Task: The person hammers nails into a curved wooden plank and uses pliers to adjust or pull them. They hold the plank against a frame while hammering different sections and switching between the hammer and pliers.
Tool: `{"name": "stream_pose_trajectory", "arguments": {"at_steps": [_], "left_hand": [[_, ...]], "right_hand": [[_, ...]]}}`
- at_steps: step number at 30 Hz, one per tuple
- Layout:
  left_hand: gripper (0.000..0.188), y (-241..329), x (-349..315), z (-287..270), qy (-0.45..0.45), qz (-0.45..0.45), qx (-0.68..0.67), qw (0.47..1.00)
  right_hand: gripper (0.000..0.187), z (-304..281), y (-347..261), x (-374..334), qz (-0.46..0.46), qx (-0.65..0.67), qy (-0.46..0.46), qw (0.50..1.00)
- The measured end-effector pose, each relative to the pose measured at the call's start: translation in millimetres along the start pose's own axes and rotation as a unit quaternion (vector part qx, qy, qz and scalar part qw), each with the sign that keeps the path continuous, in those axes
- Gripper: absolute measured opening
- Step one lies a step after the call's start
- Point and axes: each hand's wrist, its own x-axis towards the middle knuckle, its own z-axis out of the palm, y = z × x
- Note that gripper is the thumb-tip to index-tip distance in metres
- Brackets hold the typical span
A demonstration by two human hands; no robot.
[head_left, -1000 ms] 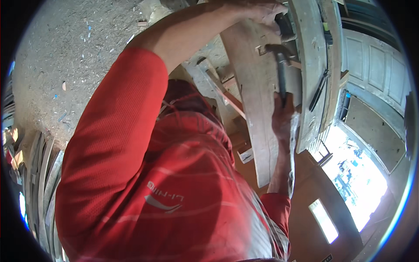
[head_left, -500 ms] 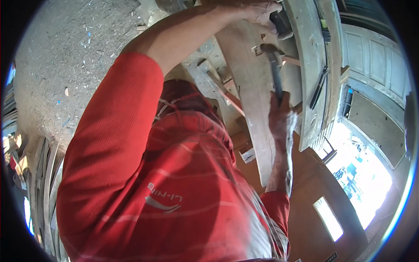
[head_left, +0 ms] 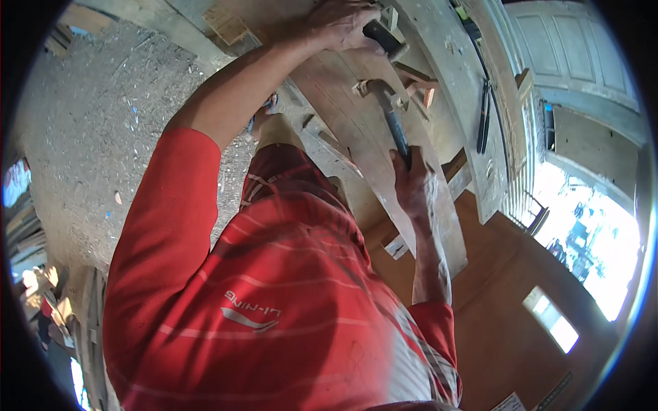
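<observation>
My right hand [head_left: 415,183] is wrapped round the dark handle of a hammer [head_left: 394,123]. The hammer's head is over a long wooden plank [head_left: 356,130], beside a small notch in its surface; whether it touches the wood I cannot tell. Farther up the same plank, my left hand [head_left: 346,26] grips a dark, block-shaped piece [head_left: 384,38] with a paler end. The fingers partly cover this piece, so its exact kind is unclear.
A second wide board [head_left: 456,89] runs along the right, with a slim black tool [head_left: 484,116] lying on it. Beneath are wooden cross pieces [head_left: 456,175] and a brown sheet [head_left: 493,274]. Shavings litter the floor [head_left: 89,137] at left; planks [head_left: 92,335] stand at lower left.
The whole view has shifted, so the plank and both hands appear farther left. My right hand still holds the hammer near the notch, and my left hand keeps its grip on the dark piece.
</observation>
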Motion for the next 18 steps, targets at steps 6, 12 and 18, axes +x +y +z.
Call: {"name": "stream_pose_trajectory", "arguments": {"at_steps": [6, 12, 18], "left_hand": [[0.062, -11.1, 11.0, 21.3, 0.056, 0.067, 0.03, 0.996], [0.046, -10.5, 12.1, 11.9, 0.006, 0.116, 0.0, 0.993], [0.043, -23.1, 69.5, 22.6, -0.036, 0.233, -0.003, 0.972]], "right_hand": [[0.034, -7.8, 25.2, 57.2, 0.127, 0.111, 0.165, 0.972], [0.028, -30.9, 71.3, 171.1, 0.187, 0.149, 0.295, 0.925], [0.032, -53.8, 141.0, 253.7, 0.227, 0.029, 0.267, 0.936]]}}
